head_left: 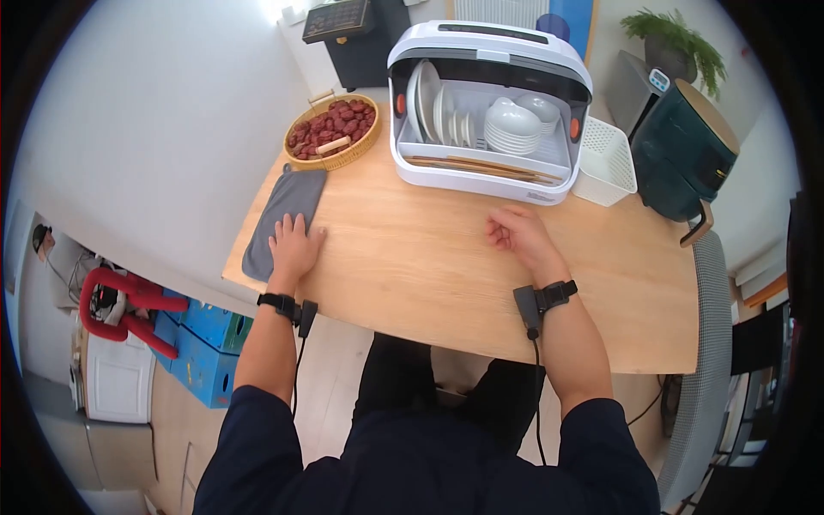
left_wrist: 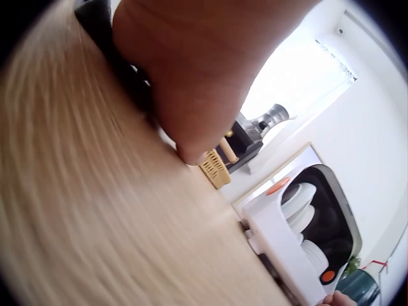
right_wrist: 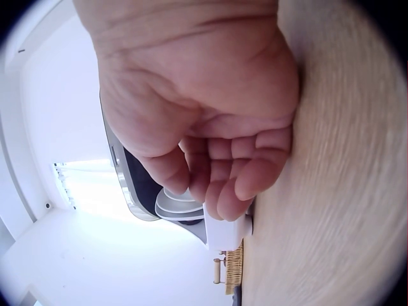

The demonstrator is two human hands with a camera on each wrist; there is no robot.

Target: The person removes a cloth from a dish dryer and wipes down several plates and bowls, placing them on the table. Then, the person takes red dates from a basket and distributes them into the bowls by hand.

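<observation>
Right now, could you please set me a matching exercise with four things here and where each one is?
Things
1. gray cloth
2. dark red fruit
3. chopsticks
4. white basket

Places
A. between the dish cabinet and the green appliance
B. in the round basket
C. partly covered by the left hand
D. in front of the plates

Pairs: 1-C, 2-B, 3-D, 4-A

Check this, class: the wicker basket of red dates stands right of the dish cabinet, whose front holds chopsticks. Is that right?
Not right of it: the head view shows the wicker basket left of the dish cabinet. The chopsticks are correct.
</observation>
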